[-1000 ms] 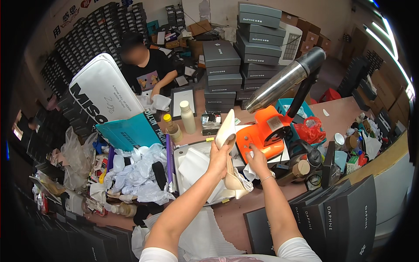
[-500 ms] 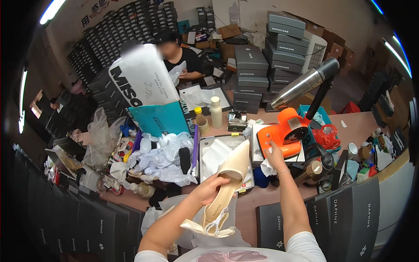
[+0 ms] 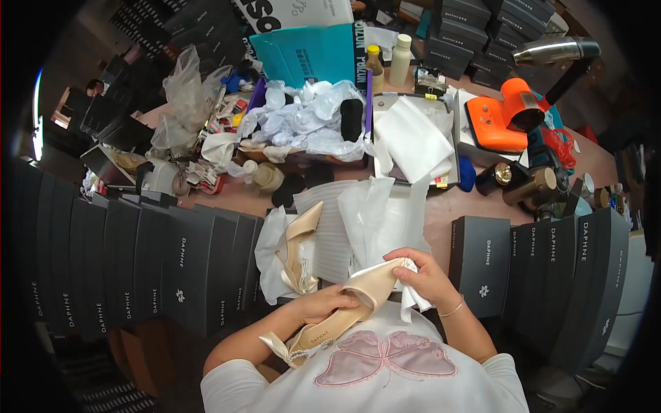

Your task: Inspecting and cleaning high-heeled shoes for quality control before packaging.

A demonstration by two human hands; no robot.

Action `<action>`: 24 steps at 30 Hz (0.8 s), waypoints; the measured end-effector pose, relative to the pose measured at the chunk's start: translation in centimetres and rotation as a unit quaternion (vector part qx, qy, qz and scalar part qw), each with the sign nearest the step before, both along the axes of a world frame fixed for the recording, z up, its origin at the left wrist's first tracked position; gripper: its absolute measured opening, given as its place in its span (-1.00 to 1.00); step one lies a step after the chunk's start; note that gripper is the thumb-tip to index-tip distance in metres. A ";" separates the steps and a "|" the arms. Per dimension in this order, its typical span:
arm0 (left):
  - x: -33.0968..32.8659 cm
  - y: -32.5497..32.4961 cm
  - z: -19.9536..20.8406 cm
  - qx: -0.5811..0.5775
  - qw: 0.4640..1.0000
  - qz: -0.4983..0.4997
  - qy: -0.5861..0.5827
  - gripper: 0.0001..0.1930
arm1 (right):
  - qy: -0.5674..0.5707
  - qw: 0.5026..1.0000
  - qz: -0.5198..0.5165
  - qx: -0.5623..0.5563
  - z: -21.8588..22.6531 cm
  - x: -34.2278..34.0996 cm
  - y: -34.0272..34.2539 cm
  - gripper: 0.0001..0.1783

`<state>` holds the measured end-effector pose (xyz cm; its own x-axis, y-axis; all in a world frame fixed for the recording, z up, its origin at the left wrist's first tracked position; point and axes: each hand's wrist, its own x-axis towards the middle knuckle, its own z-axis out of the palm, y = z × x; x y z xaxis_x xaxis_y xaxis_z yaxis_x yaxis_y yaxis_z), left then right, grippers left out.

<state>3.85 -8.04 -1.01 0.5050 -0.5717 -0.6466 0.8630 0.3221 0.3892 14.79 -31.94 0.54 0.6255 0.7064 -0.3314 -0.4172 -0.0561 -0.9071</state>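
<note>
A cream pointed-toe shoe with a pearl-trimmed strap and satin bow lies across my front. My left hand is closed round its side, near the opening. At the toe, my right hand pinches a white cloth that laps over the tip; the fingers press against the shoe. A matching shoe rests on white tissue paper beyond my left forearm. More crumpled wrapping paper stands in front of my hands.
An orange stand carries a silver blower at the back right. A tray with white sheets adjoins a purple-edged bin of plastic bags. Grey shoeboxes line both sides. Bottles stand behind; flasks are at right.
My right hand has left the orange stand and come to the shoe's toe with the white cloth. The shoe is now lower and closer to my body. The view has tilted down.
</note>
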 end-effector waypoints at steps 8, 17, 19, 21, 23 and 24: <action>-2.0 4.9 0.4 0.123 0.941 -0.060 -0.308 -0.33 | 0.055 0.996 -0.070 0.032 -0.6 -7.4 3.7 -0.65; -3.0 8.5 4.5 0.310 0.805 -0.225 -0.453 -0.38 | -0.156 0.972 -0.109 -0.139 3.0 -8.5 3.6 -0.75; -3.4 7.6 4.6 0.316 0.785 -0.211 -0.490 -0.37 | -0.210 0.965 -0.067 -0.144 3.9 -8.8 3.2 -0.75; -3.5 6.1 5.2 0.336 0.770 -0.212 -0.500 -0.37 | -0.294 0.948 -0.050 -0.108 4.9 -8.6 3.3 -0.81; -3.6 5.0 4.9 0.330 0.771 -0.182 -0.514 -0.38 | -0.394 0.918 -0.020 -0.036 5.6 -7.9 4.0 -0.85; -3.4 4.5 5.0 0.328 0.776 -0.178 -0.509 -0.38 | -0.417 0.908 0.020 -0.026 5.7 -7.6 4.3 -0.83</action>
<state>0.41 -3.52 4.03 0.8311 -0.5079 -0.2268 -0.0102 -0.4216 0.9067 7.17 -27.66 6.23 0.6491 0.7306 0.2120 0.4170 -0.1087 -0.9024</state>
